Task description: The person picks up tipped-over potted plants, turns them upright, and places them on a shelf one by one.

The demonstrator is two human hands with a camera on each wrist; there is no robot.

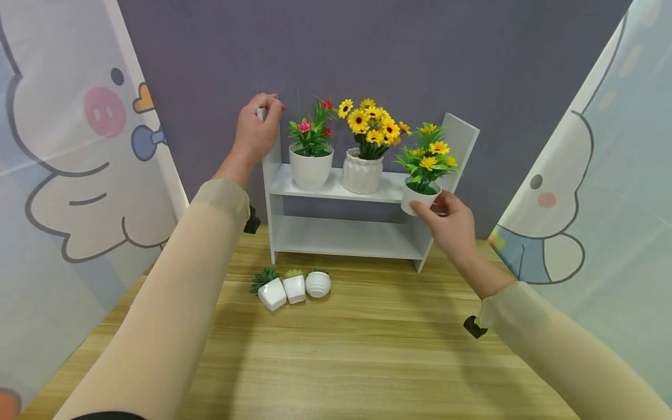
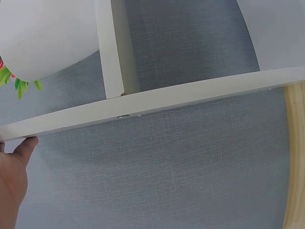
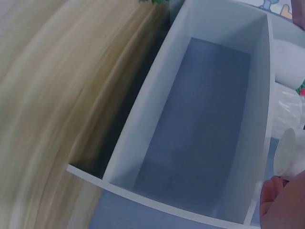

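A white two-tier shelf (image 1: 346,236) stands against the grey wall. At the top of its left side panel, my left hand (image 1: 257,128) grips the edge with curled fingers; the left wrist view shows the thumb (image 2: 27,147) against the panel. My right hand (image 1: 452,224) pinches a small white pot of yellow flowers (image 1: 420,195), raised in front of the upper board's right end. On that board are a white pot with pink-red flowers (image 1: 311,169) and, beside it, a ribbed white vase of sunflowers (image 1: 362,172). The right wrist view catches the held pot's base (image 3: 285,151).
Three small white succulent pots lie tipped over on the wooden table (image 1: 346,350), before the shelf's left foot: an angular one (image 1: 272,294), a squarish one (image 1: 295,289) and a round ribbed one (image 1: 318,284). Cartoon-printed curtains (image 1: 89,192) hang at both sides.
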